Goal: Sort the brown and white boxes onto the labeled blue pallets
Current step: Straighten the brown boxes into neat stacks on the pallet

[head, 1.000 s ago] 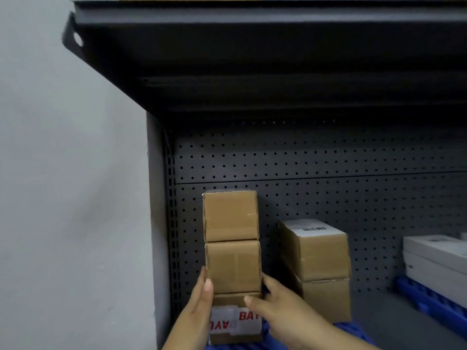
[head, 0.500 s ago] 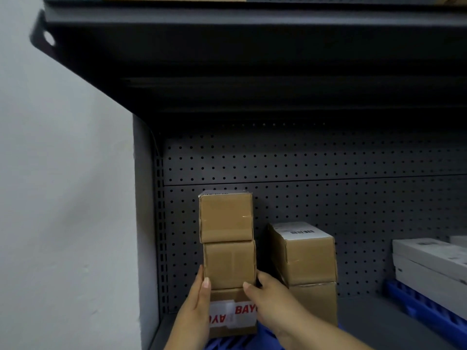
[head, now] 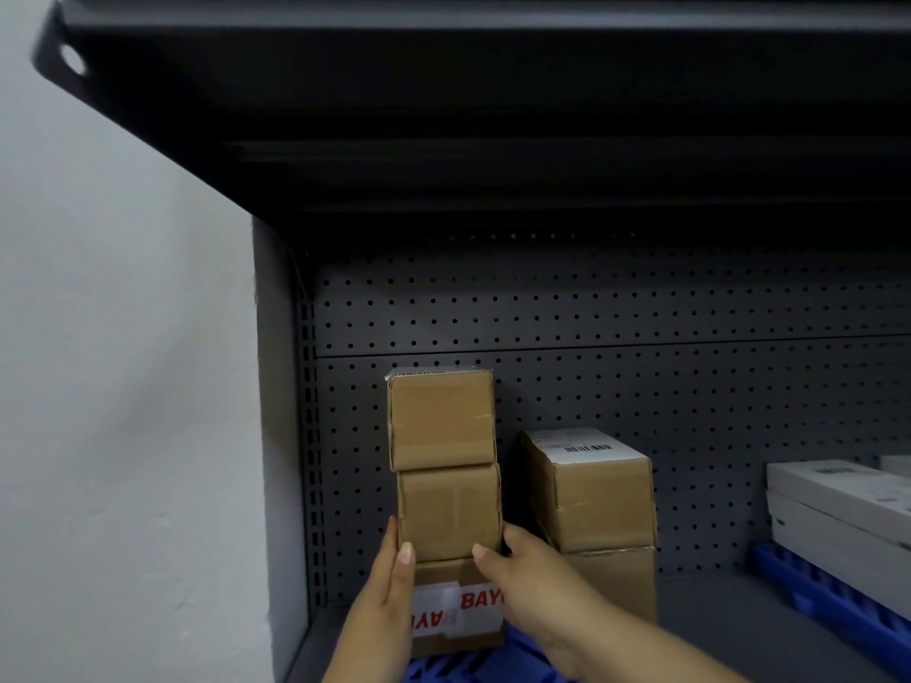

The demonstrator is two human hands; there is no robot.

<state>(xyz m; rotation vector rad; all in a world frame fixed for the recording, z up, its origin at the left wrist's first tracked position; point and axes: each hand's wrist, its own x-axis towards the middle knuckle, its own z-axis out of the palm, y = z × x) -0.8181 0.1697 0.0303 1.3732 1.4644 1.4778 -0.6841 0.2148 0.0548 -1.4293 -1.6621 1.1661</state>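
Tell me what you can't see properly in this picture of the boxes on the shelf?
- Bottom box: the red tape writing is partly covered by the left hand and right hand.
- Barcode label on the second stack: too small to read.
- White boxes: cut off by the picture's right edge.
- Blue pallet underneath: mostly hidden; no label visible.

Three stacked brown boxes (head: 446,505) (seemingly palletized)

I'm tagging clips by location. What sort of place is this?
Likely a stockroom or warehouse bay: dark metal shelving with a pegboard back, stacked brown cardboard boxes, and white boxes on a blue pallet.
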